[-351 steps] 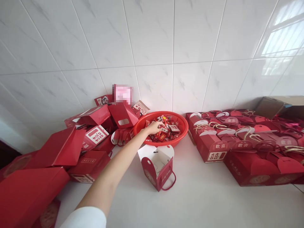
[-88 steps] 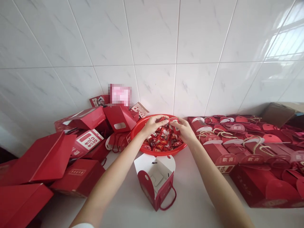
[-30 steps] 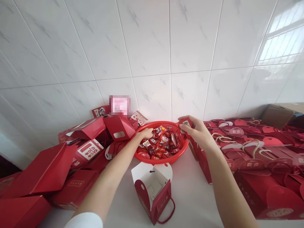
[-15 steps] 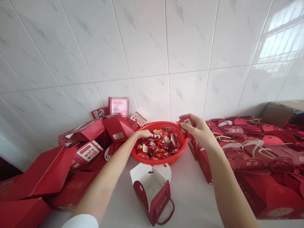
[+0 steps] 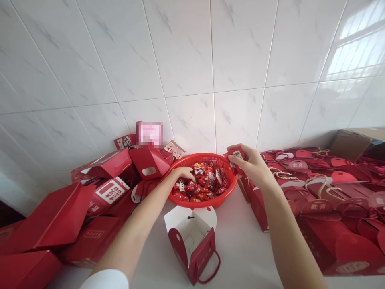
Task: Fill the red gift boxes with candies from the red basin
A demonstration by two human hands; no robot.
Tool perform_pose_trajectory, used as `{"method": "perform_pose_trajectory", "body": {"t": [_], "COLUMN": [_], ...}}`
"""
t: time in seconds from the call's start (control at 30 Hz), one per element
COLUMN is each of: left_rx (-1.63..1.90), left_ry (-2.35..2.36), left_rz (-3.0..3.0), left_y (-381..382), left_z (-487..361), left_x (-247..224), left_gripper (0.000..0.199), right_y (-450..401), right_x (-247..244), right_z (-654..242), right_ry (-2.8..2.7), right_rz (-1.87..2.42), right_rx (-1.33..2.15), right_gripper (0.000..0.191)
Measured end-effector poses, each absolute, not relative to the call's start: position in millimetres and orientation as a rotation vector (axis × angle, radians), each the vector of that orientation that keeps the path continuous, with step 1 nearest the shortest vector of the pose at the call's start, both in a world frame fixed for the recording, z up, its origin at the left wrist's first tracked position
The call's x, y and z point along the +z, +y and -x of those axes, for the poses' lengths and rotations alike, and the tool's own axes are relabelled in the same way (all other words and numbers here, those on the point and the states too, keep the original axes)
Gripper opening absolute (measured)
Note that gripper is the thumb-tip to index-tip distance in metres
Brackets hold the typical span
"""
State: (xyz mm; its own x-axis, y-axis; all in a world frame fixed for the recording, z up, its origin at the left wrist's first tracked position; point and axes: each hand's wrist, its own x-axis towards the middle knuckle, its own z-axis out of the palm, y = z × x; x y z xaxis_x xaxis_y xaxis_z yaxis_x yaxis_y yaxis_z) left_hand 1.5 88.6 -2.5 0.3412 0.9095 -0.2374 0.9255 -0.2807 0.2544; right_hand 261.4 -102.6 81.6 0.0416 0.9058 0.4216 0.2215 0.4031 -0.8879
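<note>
In the head view, a red plastic basket (image 5: 227, 197) full of small red-wrapped candies (image 5: 207, 182) stands against the wall. Inside its left side is my left hand (image 5: 184, 172), its partly visible fingers apart and pointing down among the candies; the fingertips are partly hidden. My right hand (image 5: 247, 160) is at the basket's right rim, closed on a red candy packet (image 5: 236, 155) with a pale label. In front of the basket stands a red gift box (image 5: 201, 249) with its white-lined top open and a red cord handle on its side.
On the left lie several piled red boxes (image 5: 51, 218), some tipped over. Rows of red gift boxes (image 5: 325, 233) with cord handles fill the right side. A brown carton (image 5: 349, 145) is at the far right back. A tiled wall (image 5: 189, 64) rises behind.
My left hand has dipped slightly lower into the candies, with its fingers now pointing down. My right hand stays at the rim with the packet.
</note>
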Motion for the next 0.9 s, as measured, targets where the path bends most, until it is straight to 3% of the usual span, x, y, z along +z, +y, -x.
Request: {"method": "perform_pose_trajectory", "body": {"t": [0.17, 0.53, 0.9], "left_rx": [-0.013, 0.212, 0.749], "left_ry": [1.646, 1.638, 1.273], "left_rz": [-2.115, -1.906, -1.73], "left_y": [81, 81, 70], "left_z": [-2, -1, 7], "left_x": [-2, -4, 27], "left_gripper": [0.033, 0.017, 0.027], "right_y": [-102, -101, -98], "right_x": [81, 80, 79], "right_z": [-261, -259, -259], "right_ry": [-1.462, -1.468, -1.485], "right_rz": [1.073, 1.084, 1.085], "right_rx": [0.723, 0.734, 0.707], "right_gripper": [0.031, 0.032, 0.031]}}
